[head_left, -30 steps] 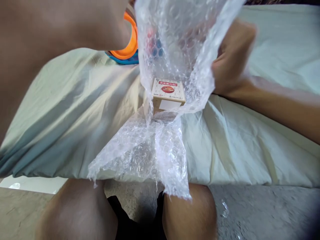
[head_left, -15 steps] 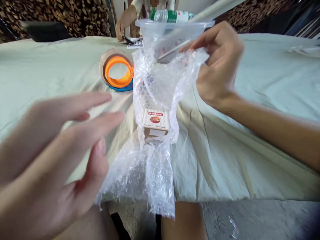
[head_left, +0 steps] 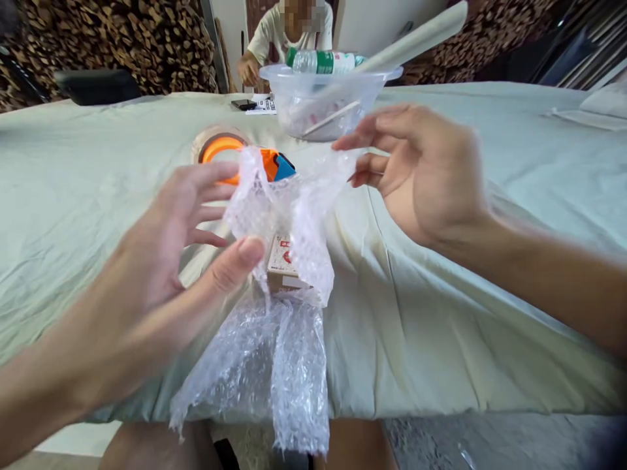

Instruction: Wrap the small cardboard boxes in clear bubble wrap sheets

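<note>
A small printed cardboard box (head_left: 280, 262) sits near the table's front edge, partly covered by clear bubble wrap (head_left: 300, 365). The wrap stands up loosely around the box, and its near end hangs over the edge. To the left, my left hand (head_left: 196, 254) is open with spread fingers, its thumb and fingertips close beside the wrap. My right hand (head_left: 416, 170) is at the wrap's upper right corner, fingers apart and slightly curled; whether they touch the film is hard to see. Behind the wrap lies an orange and blue tape dispenser (head_left: 269, 163) with a tape roll.
A clear plastic tub (head_left: 289, 91) farther back holds a green-labelled bottle (head_left: 326, 62) and a long white roll (head_left: 416, 39). A person (head_left: 294, 32) sits across the table, near a phone (head_left: 243, 104) and printed paper. A black case (head_left: 98, 86) lies at the far left.
My left hand has moved in toward the wrap. My right hand has come lower and its fingers have loosened. The wrap's upper part has sunk and folded partly over the box.
</note>
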### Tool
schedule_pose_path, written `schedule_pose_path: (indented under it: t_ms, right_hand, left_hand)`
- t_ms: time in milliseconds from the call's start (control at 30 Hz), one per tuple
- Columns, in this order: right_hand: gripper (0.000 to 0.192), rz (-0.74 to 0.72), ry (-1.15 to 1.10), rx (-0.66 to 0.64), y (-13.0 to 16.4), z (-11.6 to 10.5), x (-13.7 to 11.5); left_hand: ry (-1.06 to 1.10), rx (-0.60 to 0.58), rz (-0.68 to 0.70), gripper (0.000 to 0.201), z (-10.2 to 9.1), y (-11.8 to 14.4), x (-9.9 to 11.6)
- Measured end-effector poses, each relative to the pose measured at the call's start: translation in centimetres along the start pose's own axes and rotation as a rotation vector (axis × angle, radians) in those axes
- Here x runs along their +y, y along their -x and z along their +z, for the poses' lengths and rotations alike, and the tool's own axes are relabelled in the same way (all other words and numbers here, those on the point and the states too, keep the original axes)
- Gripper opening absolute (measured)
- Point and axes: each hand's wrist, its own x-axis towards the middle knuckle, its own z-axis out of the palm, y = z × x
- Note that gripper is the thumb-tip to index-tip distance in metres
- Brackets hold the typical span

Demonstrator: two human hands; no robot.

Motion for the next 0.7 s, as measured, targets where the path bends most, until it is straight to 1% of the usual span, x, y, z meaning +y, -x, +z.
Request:
schedule_pose_path:
  t_ms: [67, 100, 200, 300, 400, 467, 500, 567, 633, 700]
  right_hand:
    - [0.013, 0.027, -0.052, 0.007, -0.3, -0.6, 1.1]
    - [0.017, 0.047, -0.077, 0.009, -0.3, -0.9, 1.6]
    - [0.027, 0.100, -0.115, -0.014, -0.2, -1.6, 3.0]
    - [0.026, 0.083, -0.142, -0.075, 0.2, -1.6, 3.4]
    - [0.026, 0.030, -0.177, -0.125, 0.5, -1.1, 2.6]
    - [0.026, -0.037, -0.215, -0.129, 0.9, -0.7, 1.6]
    - [0.026, -0.078, -0.227, -0.144, 1.2, -0.6, 1.0]
    - [0.029, -0.147, -0.207, -0.226, 2.1, -0.3, -0.1]
    - [0.028, -0.159, -0.112, -0.353, 3.3, -0.1, -1.1]
    - [0.033, -0.160, -0.012, -0.425, 4.4, 0.1, -1.9]
  left_hand:
    - [-0.018, -0.056, 0.055, 0.037, 0.1, -1.1, -0.3]
    - [-0.009, -0.061, 0.083, 0.031, 0.2, -1.4, -0.3]
    - [0.063, -0.020, 0.110, 0.018, 0.5, -1.3, 0.0]
    - [0.020, 0.015, 0.037, 0.032, 0.7, -0.2, 0.6]
    - [-0.040, -0.020, -0.054, 0.027, 0.4, 1.4, 1.2]
    - [-0.059, -0.058, -0.069, 0.022, 0.2, 2.3, 1.5]
    - [-0.076, -0.063, -0.049, 0.020, 0.1, 2.5, 1.5]
    - [-0.119, -0.082, 0.020, 0.023, -0.1, 2.7, 1.6]
    - [-0.140, -0.081, 0.089, 0.026, -0.2, 2.4, 1.6]
    - [-0.141, -0.071, 0.132, 0.021, -0.1, 1.9, 1.5]
